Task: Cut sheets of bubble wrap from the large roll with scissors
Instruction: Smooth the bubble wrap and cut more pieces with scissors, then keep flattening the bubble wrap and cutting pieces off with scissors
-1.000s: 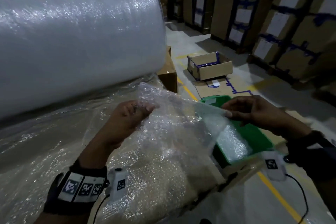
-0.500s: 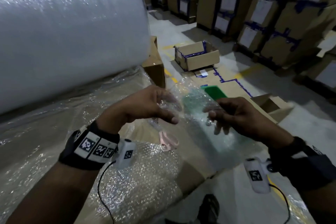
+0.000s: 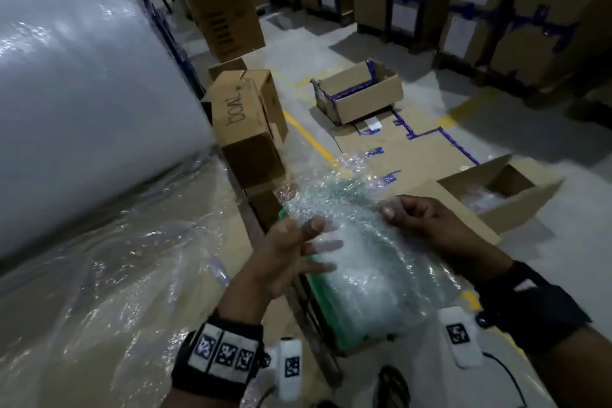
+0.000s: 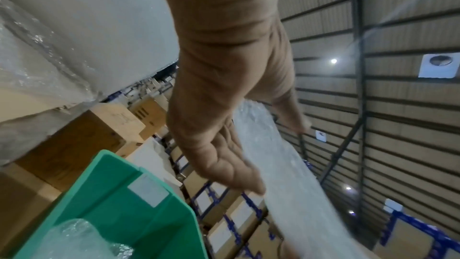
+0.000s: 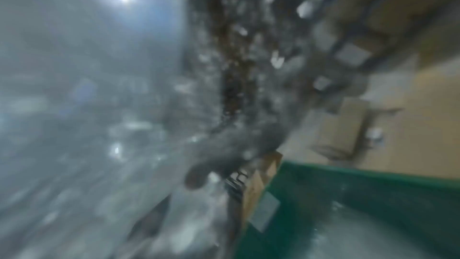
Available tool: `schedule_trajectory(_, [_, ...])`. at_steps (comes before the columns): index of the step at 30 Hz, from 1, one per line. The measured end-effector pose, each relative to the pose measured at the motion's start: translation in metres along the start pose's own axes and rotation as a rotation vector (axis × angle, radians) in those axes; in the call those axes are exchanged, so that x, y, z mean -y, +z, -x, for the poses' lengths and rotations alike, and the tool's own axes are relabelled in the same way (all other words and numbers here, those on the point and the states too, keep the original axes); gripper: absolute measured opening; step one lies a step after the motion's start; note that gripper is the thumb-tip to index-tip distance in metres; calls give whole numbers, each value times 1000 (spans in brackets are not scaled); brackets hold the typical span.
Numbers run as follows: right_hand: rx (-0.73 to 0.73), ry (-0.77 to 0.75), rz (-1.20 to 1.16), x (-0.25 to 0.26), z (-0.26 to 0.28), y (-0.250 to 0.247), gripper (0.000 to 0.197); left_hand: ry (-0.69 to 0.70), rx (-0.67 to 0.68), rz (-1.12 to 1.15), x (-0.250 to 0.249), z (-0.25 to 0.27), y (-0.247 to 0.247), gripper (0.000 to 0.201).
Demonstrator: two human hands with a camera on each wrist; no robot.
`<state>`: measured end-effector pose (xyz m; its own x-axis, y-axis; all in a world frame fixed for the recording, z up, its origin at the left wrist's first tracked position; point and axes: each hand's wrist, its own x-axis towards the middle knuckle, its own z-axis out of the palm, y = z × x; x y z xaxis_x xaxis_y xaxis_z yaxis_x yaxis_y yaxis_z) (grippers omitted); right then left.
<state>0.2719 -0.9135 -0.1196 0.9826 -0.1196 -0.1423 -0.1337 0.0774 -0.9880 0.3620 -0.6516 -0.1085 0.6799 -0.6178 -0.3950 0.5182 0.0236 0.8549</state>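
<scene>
A cut sheet of bubble wrap [image 3: 361, 242] is held between both hands above a green bin [image 3: 334, 318], just off the right edge of the surface [image 3: 132, 308] that carries the large roll [image 3: 82, 93]. The left hand [image 3: 291, 255] takes the sheet's left edge with its thumb on top and its fingers spread nearly straight beneath. The right hand [image 3: 427, 219] pinches the right edge with curled fingers.

The head view alone shows both hands at once, and the roll lying on loose clear film over the cardboard-covered surface. The left wrist view looks up along the left hand [image 4: 224, 105] and shows the sheet [image 4: 286, 174] passing between thumb and fingers, a pale blank label on the bin [image 4: 119, 204], more bubble wrap lying inside the bin, and the ribbed warehouse ceiling. The right wrist view is heavily blurred; only the bin's green wall [image 5: 373, 194] and shiny wrap close to the lens can be made out, so it does not show the grip.

A brown carton [image 3: 245, 116] beside the roll's end carries the handwritten word "boat". An open shallow box [image 3: 361, 99] edged with blue tape sits on the floor beyond.
</scene>
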Motion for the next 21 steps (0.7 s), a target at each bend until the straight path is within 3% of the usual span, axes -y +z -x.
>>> schedule_trajectory(2, [-27,43,110,-24,-14,-10,18,9,-141,-47,5,-17,17,63])
schedule_trajectory(5, [-80,55,331,-66,-35,-20,33,-32,-403,-91,14,-51,11,39])
schedule_trajectory(9, [-101,105,616,-85,-54,-20,21,-38,-626,-210,36,-87,-13,19])
schedule_trajectory(13, [-109,156,923,-96,-68,-18,43,-39,-728,-392,51,-114,-32,24])
schedule_trajectory(18, [-113,198,1083,-97,-76,-6,28,-48,-777,-635,55,-138,-35,23])
schedule_trajectory(21, [-83,229,1187,-99,-81,5,23,-58,-807,-803,54,-143,-38,44])
